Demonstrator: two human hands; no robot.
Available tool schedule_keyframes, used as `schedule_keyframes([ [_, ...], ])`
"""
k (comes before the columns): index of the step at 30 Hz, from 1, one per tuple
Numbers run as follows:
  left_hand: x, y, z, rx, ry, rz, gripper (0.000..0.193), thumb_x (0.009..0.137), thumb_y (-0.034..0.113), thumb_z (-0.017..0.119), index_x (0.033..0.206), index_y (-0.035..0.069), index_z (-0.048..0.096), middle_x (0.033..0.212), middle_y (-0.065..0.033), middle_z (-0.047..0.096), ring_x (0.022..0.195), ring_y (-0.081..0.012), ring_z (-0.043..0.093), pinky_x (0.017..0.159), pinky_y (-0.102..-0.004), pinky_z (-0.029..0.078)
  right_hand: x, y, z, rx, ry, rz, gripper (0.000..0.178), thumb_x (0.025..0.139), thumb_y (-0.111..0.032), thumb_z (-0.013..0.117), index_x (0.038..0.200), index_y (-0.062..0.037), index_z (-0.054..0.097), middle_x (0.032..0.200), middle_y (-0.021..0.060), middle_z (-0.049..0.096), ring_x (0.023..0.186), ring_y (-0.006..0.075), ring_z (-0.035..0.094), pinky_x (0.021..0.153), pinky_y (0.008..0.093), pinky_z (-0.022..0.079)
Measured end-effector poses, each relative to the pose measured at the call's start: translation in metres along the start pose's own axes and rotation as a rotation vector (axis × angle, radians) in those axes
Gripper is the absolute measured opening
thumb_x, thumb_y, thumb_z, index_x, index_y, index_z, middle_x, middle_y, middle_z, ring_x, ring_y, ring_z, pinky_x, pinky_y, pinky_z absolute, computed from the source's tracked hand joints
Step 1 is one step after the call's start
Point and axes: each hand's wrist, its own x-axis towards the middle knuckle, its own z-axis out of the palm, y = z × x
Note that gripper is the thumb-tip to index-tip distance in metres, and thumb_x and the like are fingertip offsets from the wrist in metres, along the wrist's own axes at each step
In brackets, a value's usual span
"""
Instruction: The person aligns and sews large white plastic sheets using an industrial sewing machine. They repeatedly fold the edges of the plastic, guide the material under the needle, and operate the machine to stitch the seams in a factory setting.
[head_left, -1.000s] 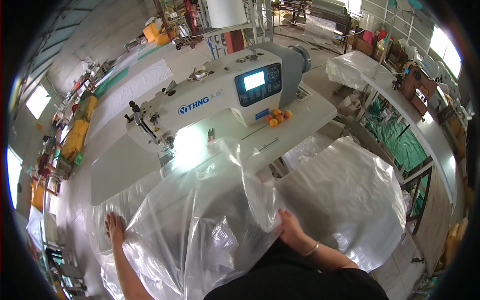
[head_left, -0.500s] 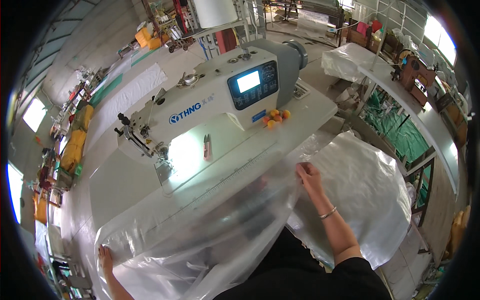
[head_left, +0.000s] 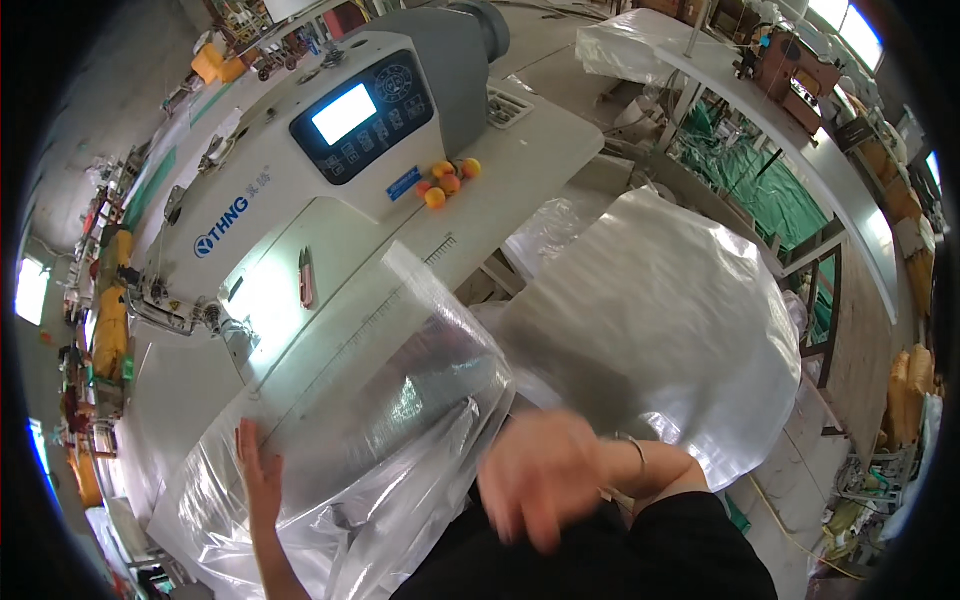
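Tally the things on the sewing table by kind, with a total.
Sewing machine: 1
Small orange fruits: 4
Pink thread snips: 1
Clear plastic sheet under the left hand: 1
Total: 7

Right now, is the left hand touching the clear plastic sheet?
Touching. The head view shows the left hand lying flat, palm down, on the clear plastic sheet over the table.
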Motion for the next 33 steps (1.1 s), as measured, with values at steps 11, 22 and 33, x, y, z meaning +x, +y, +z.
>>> schedule_keyframes([
  [11,0.042,-0.005,0.011,0.331,0.038,-0.025,0.056,0.085,0.017,0.050,0.138,0.008,0.031,0.144,-0.0138,0.025,0.133,-0.0336,0.022,0.107,-0.0433,0.017,-0.174,0.199,-0.178,-1.833,0.708,0.880,0.036,0.062,-0.021,0.072,0.091,-0.0088,0.054,0.093,0.0103,0.053,0.090,0.0272,0.052,0.075,0.0374,0.045],
  [22,0.053,0.002,0.004,0.177,0.034,-0.081,0.051,0.086,0.012,0.049,0.135,0.003,0.035,0.142,-0.0161,0.028,0.133,-0.0289,0.023,0.108,-0.0361,0.018,-0.198,0.217,-0.204,-1.860,0.684,0.810,0.021,0.065,-0.014,0.063,0.083,-0.0075,0.054,0.091,0.0095,0.053,0.086,0.0270,0.053,0.068,0.0378,0.046],
  [33,0.056,0.048,0.012,0.075,0.074,-0.014,0.056,0.082,0.008,0.055,0.135,0.006,0.035,0.142,-0.0130,0.028,0.133,-0.0283,0.023,0.107,-0.0387,0.022,-0.175,0.228,-0.214,-1.854,0.449,1.055,0.018,0.067,-0.015,0.061,0.081,-0.0044,0.060,0.086,0.0108,0.058,0.085,0.0259,0.056,0.070,0.0358,0.050],
])
